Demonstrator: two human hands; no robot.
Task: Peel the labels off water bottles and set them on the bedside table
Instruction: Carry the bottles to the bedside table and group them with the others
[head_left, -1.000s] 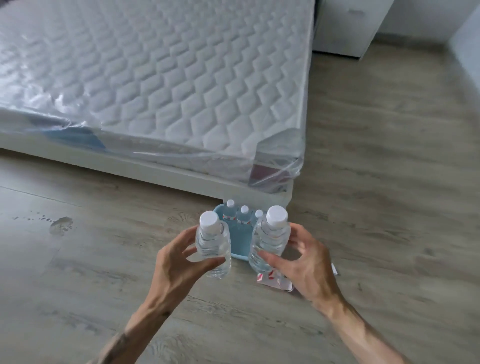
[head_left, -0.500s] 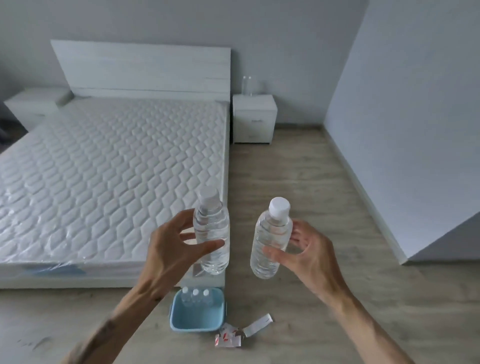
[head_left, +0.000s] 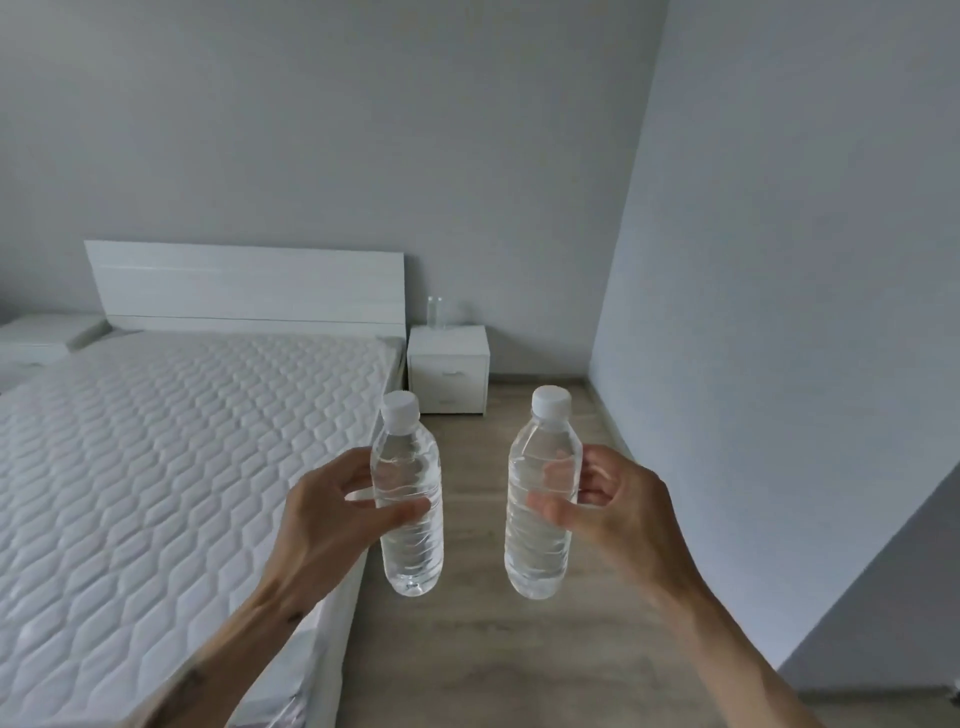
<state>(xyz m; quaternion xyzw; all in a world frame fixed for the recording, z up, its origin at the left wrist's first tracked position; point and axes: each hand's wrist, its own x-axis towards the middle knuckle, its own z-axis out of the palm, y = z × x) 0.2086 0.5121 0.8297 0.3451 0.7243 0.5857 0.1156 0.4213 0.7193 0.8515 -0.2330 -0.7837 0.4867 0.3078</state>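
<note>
I hold two clear, label-free water bottles with white caps upright in front of me. My left hand (head_left: 332, 519) grips the left bottle (head_left: 408, 499) around its middle. My right hand (head_left: 618, 514) grips the right bottle (head_left: 540, 499) the same way. Both bottles hang over the wooden floor beside the bed's corner. The white bedside table (head_left: 449, 371) stands far ahead against the back wall, to the right of the headboard. A clear bottle or glass (head_left: 435, 313) stands on its top.
The bed with its plastic-wrapped quilted mattress (head_left: 171, 467) fills the left. A strip of wooden floor (head_left: 493, 649) runs between the bed and the grey wall (head_left: 779, 312) on the right. A second white bedside table (head_left: 31, 338) is at the far left.
The view has risen from the floor to the room ahead and moved forward along the bed. The blue basket and peeled labels have dropped out of view. Both hands still hold their bottles.
</note>
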